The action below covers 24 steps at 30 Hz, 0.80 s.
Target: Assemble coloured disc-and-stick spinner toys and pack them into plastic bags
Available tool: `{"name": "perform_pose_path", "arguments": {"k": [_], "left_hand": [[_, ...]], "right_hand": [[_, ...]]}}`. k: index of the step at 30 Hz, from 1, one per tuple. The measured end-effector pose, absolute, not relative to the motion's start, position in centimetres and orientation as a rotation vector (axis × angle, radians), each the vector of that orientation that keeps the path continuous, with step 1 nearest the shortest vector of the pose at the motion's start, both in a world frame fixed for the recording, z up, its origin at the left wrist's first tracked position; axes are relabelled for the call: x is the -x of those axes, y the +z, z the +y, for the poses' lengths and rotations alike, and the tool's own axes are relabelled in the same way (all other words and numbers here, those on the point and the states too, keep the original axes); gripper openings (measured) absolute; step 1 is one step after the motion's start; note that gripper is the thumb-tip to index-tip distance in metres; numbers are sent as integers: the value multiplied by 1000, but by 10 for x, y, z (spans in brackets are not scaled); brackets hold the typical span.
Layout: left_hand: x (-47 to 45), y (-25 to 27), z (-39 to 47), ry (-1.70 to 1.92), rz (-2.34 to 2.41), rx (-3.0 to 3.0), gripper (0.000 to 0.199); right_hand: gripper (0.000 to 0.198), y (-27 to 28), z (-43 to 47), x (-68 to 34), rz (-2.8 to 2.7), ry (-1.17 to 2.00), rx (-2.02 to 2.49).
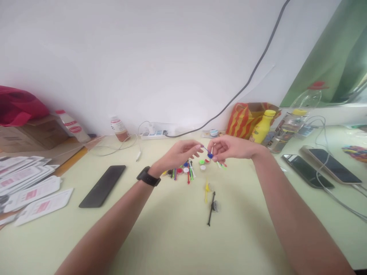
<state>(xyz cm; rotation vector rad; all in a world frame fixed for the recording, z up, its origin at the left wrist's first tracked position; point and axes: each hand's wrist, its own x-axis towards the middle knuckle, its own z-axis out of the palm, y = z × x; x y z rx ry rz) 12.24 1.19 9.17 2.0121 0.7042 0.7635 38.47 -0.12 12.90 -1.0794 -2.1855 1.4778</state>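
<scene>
Between my hands is a small blue plastic piece [210,155], a round part with a thin stick. My right hand [226,148] pinches its round part between thumb and fingers. My left hand [183,152], with a black watch [148,176] on the wrist, has its fingertips closed at the stick's upper end. Below the hands lie a yellow stick with a round part [207,188] and a black stick [211,209] with a clear round cup [215,206] beside it. A pile of coloured sticks and discs [186,170] lies behind, partly hidden by my left hand.
A dark phone [101,186] and white packets [43,206] lie left; two more phones [308,171] and cables lie right. Bottles, including a yellow bottle [262,126], a striped bag [241,118] and a power strip [156,134] stand along the wall.
</scene>
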Motion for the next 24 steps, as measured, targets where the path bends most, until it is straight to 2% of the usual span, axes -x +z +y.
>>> {"name": "perform_pose_path", "arguments": {"k": [6,11,14,18,21,24], "left_hand": [[-137,82,6,1073,653,-1964,31],[-141,76,4,1162,665,-2086,19],[-142,76,2,1187,677,-2178,10],[-143,74,0,1148,733,-2206,9],[-145,67,-1,1142,784,-2208,7],[-150,56,-5,1072,854,-2251,14]], "right_hand": [[16,114,7,-360,-1868,1356,995],[3,103,11,-350,-1795,1274,1023],[8,100,12,-349,-1826,1268,1014],[11,102,9,-346,-1917,1279,1033],[15,101,11,-349,-1961,1147,1235],[25,96,17,-359,-2063,984,1502]]}}
